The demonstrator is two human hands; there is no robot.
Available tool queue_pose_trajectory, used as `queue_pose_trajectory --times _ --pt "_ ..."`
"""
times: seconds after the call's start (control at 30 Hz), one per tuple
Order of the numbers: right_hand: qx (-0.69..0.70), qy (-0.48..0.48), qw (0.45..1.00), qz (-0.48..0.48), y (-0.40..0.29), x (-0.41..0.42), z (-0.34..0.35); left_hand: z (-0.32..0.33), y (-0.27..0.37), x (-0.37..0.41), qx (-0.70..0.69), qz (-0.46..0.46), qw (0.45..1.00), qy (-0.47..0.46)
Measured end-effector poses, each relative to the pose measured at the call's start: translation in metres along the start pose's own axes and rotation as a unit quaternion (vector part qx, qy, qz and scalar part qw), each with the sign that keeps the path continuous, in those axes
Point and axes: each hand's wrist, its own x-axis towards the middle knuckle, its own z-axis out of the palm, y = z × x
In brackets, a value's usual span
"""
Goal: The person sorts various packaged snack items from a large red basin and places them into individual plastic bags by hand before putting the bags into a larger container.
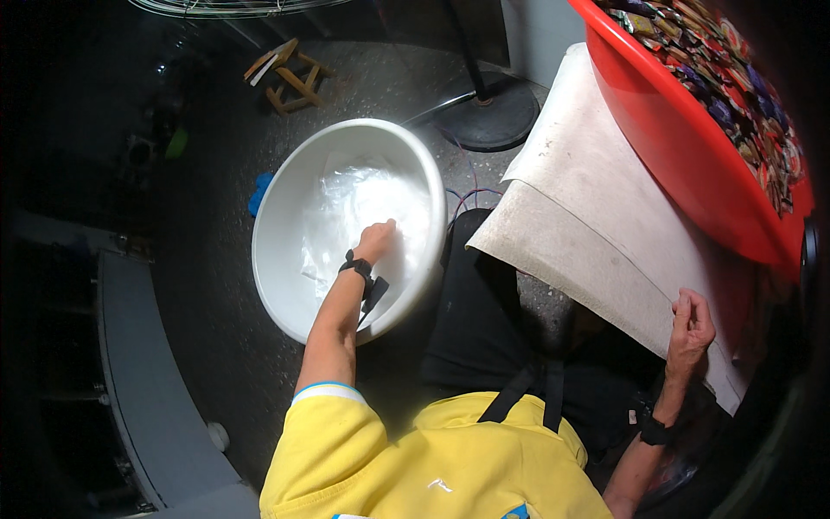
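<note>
My left hand (377, 241), with a black band at its wrist, reaches into a white plastic tub (285, 188). Clear plastic bags (353, 188) lie in the tub. The fingers are curled down at the bags; whether they grip one cannot be told. Over the near part of a surface covered with whitish cloth (583, 175) is my right hand (692, 327), its fingers bent and thumb close to them. Whether something thin is between those fingertips is unclear. A large red basin (655, 130) filled with small wrapped sweets (720, 84) stands on the cloth at upper right.
Beyond the tub, a round black stand base (486, 113) rests on the speckled floor, with red and blue wires (476, 191) nearby. A small wooden stool (297, 84) stands farther off. Something blue (259, 193) lies beside the tub's left side. A grey panel (139, 376) runs along the left.
</note>
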Motion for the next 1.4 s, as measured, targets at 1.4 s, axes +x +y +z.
queue_pose_trajectory --times 1.4 --pt "-0.047 0.019 0.994 -0.093 -0.043 0.001 0.003 -0.15 0.366 -0.069 -0.291 0.425 0.828 0.221"
